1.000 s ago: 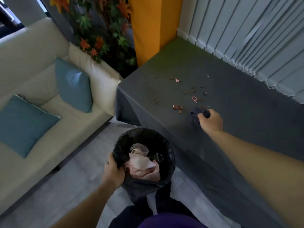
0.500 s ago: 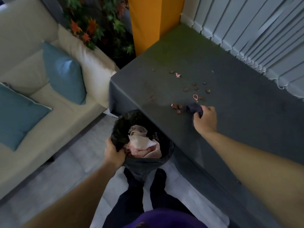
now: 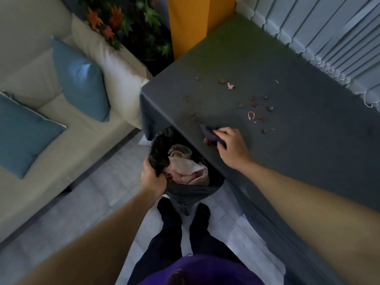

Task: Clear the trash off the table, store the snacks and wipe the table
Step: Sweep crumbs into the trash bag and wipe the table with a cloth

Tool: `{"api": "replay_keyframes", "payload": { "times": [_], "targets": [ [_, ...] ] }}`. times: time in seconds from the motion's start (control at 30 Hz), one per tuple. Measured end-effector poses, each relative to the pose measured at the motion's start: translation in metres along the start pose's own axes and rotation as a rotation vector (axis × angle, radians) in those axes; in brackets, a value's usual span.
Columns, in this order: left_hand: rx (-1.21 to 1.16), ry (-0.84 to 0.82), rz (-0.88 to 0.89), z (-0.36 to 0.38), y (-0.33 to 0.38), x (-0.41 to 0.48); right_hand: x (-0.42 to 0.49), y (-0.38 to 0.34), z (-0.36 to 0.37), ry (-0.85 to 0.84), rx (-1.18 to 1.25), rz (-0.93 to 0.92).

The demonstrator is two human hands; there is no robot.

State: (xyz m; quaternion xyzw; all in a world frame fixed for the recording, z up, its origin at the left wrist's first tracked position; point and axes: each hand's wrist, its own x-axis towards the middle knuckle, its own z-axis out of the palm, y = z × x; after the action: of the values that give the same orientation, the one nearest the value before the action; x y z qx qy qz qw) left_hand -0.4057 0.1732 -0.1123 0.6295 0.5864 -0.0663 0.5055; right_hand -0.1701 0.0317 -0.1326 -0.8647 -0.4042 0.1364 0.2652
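My right hand [image 3: 232,147] presses a dark cloth [image 3: 207,133] on the grey-covered table [image 3: 298,140], close to its near edge, with a few brown crumbs [image 3: 208,142] bunched under the cloth. More brown crumbs [image 3: 255,104] and a pink scrap [image 3: 251,115] lie scattered farther in. My left hand [image 3: 153,177] grips the rim of a black-lined trash bin [image 3: 183,192] held just under the table edge. Crumpled pinkish paper [image 3: 185,169] fills the bin.
A cream sofa [image 3: 51,130] with blue cushions [image 3: 80,79] stands to the left. An orange pillar [image 3: 191,21] and leafy plant [image 3: 127,19] are behind the table corner. Vertical blinds [image 3: 329,33] run along the table's far side. My legs stand on grey floor below.
My right hand has dragged the cloth and some crumbs toward the table's near edge. The bin in my left hand has come up closer under that edge.
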Motion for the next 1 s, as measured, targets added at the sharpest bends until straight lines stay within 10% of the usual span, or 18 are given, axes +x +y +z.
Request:
{"api": "replay_keyframes", "payload": {
  "times": [0.13, 0.4, 0.57, 0.77, 1.0],
  "targets": [
    [-0.022, -0.021, -0.029, 0.0, 0.0, -0.002, 0.006, 0.004, -0.003, 0.092, -0.027, 0.211],
    [-0.101, -0.062, -0.051, 0.004, 0.0, -0.007, -0.02, -0.029, 0.01, -0.199, 0.098, -0.117],
    [-0.154, -0.092, -0.077, 0.004, 0.002, -0.008, -0.012, -0.026, 0.002, 0.127, 0.097, 0.157],
    [-0.248, -0.106, -0.115, 0.009, 0.001, -0.014, -0.03, -0.023, 0.005, -0.115, 0.069, 0.078],
    [-0.219, -0.104, -0.107, 0.024, 0.005, -0.015, -0.04, 0.008, -0.01, 0.12, -0.144, 0.186]
  ]
}}
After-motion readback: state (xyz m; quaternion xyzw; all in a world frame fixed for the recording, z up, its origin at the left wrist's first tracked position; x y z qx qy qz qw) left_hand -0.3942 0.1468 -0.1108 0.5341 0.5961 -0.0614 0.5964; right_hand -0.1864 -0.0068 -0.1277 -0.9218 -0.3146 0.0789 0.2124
